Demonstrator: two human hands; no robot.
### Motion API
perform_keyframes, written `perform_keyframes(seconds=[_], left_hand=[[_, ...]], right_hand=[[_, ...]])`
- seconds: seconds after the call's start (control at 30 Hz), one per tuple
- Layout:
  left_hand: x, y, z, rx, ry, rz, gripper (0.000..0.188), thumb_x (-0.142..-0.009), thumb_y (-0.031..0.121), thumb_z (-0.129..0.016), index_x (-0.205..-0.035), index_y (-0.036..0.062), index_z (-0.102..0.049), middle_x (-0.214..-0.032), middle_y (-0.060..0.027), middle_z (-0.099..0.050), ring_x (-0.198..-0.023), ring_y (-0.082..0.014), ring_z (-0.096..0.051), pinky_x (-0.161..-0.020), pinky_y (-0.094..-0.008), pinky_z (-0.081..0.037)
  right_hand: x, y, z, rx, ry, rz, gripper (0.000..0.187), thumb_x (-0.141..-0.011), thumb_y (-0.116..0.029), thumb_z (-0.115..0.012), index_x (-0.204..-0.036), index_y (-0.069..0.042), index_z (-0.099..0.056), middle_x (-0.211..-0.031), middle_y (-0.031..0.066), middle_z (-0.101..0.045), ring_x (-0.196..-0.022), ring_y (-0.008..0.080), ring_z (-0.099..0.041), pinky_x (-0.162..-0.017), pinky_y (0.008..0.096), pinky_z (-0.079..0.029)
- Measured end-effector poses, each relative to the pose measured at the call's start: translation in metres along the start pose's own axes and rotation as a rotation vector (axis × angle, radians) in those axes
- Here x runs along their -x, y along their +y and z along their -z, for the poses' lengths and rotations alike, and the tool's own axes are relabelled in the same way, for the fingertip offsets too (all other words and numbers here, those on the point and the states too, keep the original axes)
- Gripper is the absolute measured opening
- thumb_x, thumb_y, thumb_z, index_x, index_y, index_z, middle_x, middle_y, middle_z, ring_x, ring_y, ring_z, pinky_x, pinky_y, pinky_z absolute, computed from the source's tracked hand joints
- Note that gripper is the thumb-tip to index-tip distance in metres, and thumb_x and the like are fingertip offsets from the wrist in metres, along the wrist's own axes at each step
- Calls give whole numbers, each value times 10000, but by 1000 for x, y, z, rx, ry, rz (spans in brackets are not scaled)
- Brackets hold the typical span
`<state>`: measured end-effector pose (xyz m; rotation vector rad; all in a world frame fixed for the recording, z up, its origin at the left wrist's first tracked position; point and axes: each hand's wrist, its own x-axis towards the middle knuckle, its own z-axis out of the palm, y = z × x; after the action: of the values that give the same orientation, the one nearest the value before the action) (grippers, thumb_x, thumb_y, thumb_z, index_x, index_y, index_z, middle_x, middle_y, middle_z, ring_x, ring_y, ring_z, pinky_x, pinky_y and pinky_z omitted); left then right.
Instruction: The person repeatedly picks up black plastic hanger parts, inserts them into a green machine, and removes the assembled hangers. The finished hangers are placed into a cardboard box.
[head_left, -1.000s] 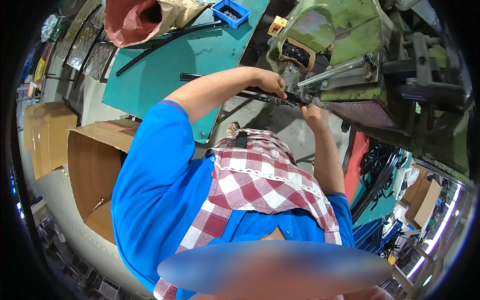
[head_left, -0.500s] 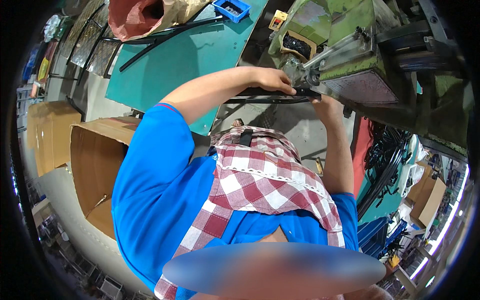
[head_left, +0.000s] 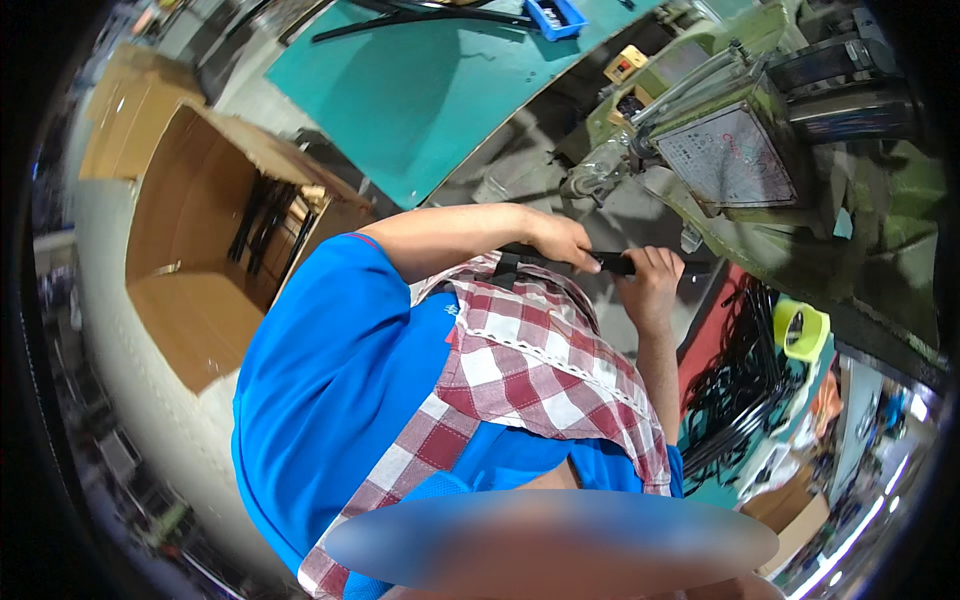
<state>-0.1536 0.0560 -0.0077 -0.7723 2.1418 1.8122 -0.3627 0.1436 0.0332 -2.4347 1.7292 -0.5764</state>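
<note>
A black bar (head_left: 614,263), like a thin tube, is held crosswise in front of my checked apron. My left hand (head_left: 562,242) is closed round it from the left, its thumb side toward the bar's middle. My right hand (head_left: 651,283) grips the bar further right, fingers curled over the top. One end runs on past the right hand toward the machine's base; the other is hidden behind my left hand and wrist. Beyond my hands stands a green machine (head_left: 690,215) with a scuffed, marked plate (head_left: 728,150) on its side. The bar is apart from the machine's upper working part.
Ahead on the left is a green table (head_left: 400,120) with black bars and a blue tray (head_left: 556,20). An open carton (head_left: 185,200) containing black parts stands at my left. At right lie many black tubes (head_left: 735,400) beside a yellow-green bin (head_left: 802,330). A yellow switch box (head_left: 625,65) sits near the machine.
My body has turned, and both hands have brought the bar back from the machine, closer to my apron. The carton's black contents and the yellow-green bin have come into view.
</note>
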Motion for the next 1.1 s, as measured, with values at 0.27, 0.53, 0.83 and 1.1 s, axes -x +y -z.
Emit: perform_keyframes(seconds=[0.27,0.53,0.83,1.1], left_hand=[[65,-25,-41,0,106,81,446,-917,466,-532,-972,34,-629,-820,-217,-639,-803,-378,-613,-734,-455,-462],[165,1,-37,-58,271,436,409,-915,432,-533,-957,42,-649,-864,-216,-632,-854,-404,-603,-726,-483,-460],[240,17,-75,-328,624,815,443,-882,470,-574,-899,30,-626,-885,-155,-627,-878,-346,-623,-752,-442,-504],[263,9,-76,-414,915,977,431,-859,451,-613,-884,22,-647,-872,-132,-612,-873,-320,-615,-766,-419,-503]], right_hand=[[-26,-17,-30,-169,-693,132,309,-647,-234,-788,-830,-75,-597,-779,136,-650,-790,334,-648,-725,456,-488],[-87,-61,-58,-424,-593,541,262,-672,-162,-755,-879,-97,-608,-871,88,-641,-880,269,-610,-782,394,-438],[-127,-75,-91,-527,-310,459,513,-712,-149,-779,-1189,-133,-593,-1205,71,-510,-1203,256,-456,-1084,520,-264],[-155,-53,-110,-486,-210,437,423,-765,-157,-741,-1155,-131,-581,-1247,79,-489,-1267,285,-416,-1078,523,-267]])
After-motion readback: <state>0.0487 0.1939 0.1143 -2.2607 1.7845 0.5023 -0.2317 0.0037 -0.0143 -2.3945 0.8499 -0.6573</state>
